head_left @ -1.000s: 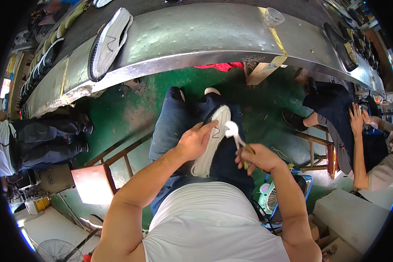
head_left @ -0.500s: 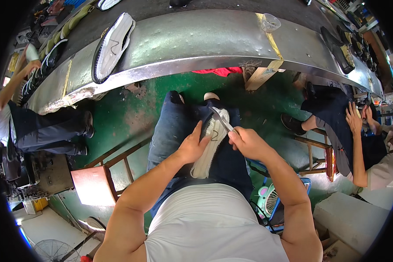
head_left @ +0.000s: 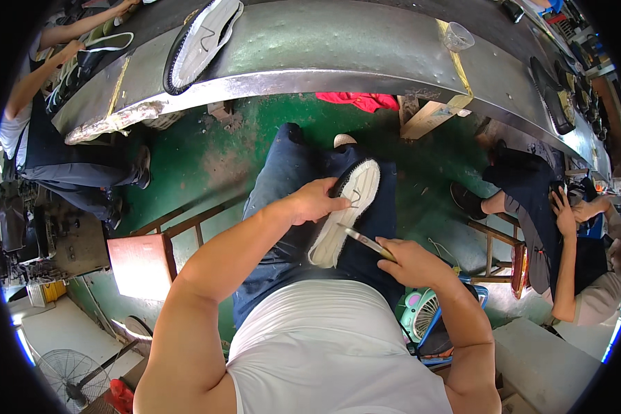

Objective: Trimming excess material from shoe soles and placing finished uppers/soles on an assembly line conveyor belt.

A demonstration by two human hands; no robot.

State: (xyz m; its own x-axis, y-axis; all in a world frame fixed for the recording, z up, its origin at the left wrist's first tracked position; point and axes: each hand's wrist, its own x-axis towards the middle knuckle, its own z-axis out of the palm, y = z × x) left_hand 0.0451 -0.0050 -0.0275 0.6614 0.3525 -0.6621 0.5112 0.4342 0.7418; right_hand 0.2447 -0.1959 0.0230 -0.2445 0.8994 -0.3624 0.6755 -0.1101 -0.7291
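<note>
Across the lap, the left hand (head_left: 314,201) pinches the shoe sole (head_left: 345,210) steady in its fingers; the right hand (head_left: 410,261), fingers clenched on a thin tool (head_left: 366,241), has lowered it to the heel edge.

The left hand (head_left: 315,201) grips a white shoe sole (head_left: 345,212) on the lap. The right hand (head_left: 412,263) holds a thin blade (head_left: 363,239) against it.

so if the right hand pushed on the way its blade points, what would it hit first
Probably the shoe sole: the right hand aims its blade up-left, tip at the sole's edge, just below the left hand. Depth is unclear.
</note>
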